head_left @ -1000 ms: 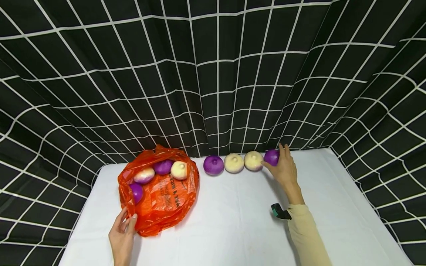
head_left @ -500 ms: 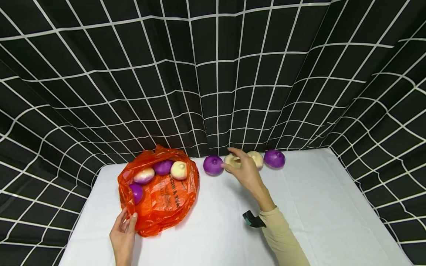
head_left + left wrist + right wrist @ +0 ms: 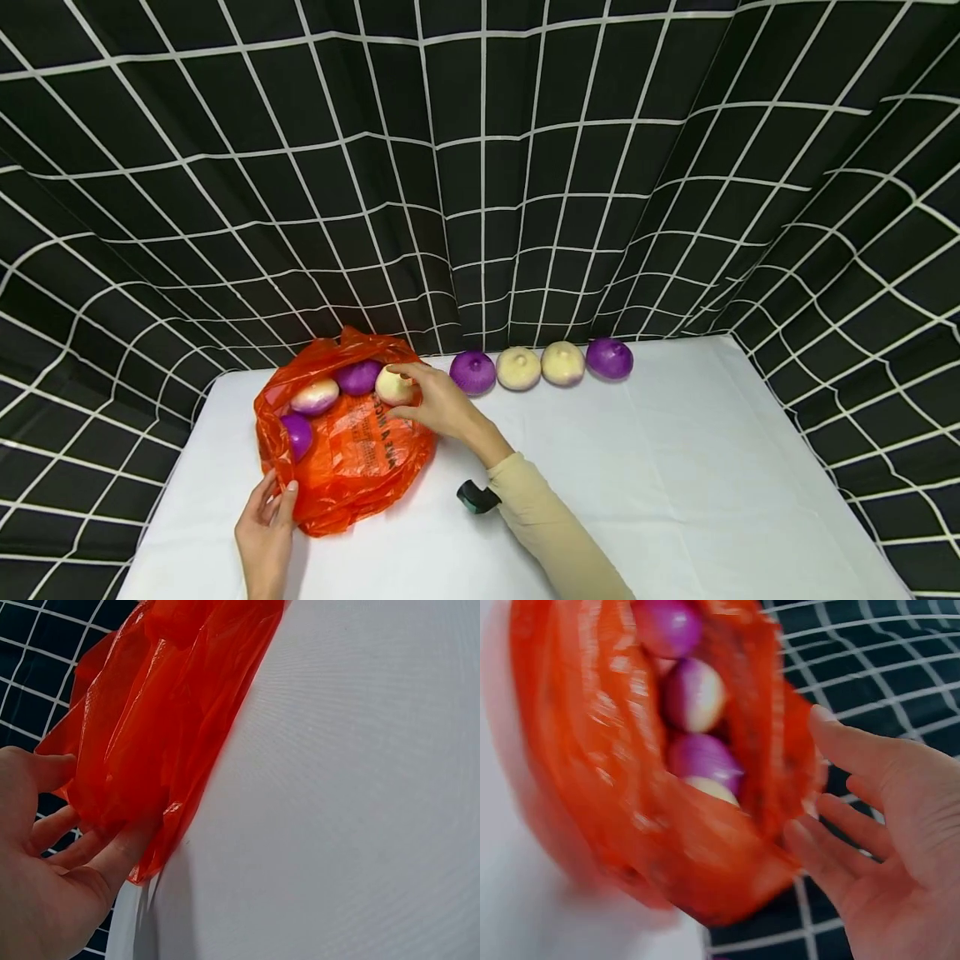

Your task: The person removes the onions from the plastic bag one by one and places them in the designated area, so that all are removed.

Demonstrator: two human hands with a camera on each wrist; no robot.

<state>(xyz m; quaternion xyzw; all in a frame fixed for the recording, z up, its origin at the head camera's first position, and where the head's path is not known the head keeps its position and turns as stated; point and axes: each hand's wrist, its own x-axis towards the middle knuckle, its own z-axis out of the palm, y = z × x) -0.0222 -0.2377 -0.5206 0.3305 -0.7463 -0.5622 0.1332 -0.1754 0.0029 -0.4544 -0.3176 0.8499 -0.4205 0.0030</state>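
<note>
An orange-red plastic bag (image 3: 352, 500) lies with its mouth spread, onions inside: a pale one (image 3: 390, 388), a purple one (image 3: 357, 378), a white-and-purple one (image 3: 315, 397) and another purple one (image 3: 298, 437). At the bag's near left edge, my left hand (image 3: 264, 537) pinches the plastic between thumb and fingers; the left wrist view shows the film (image 3: 150, 727) across the fingers. Over the bag's right side is my right hand (image 3: 442, 408), thumb and fingers spread with nothing between them. Its fingertips overlap the pale onion in the head view.
Along the table's back edge stands a row of onions: purple (image 3: 472, 372), pale (image 3: 518, 368), pale (image 3: 562, 364) and purple (image 3: 610, 358). White cloth covers the table (image 3: 675, 483). A black curtain with white grid lines (image 3: 510, 167) rises behind and at both sides.
My right hand has let go of the purple onion at the right end of the row and moved left, past the row, to over the bag. The left hand stays at the bag's edge.
</note>
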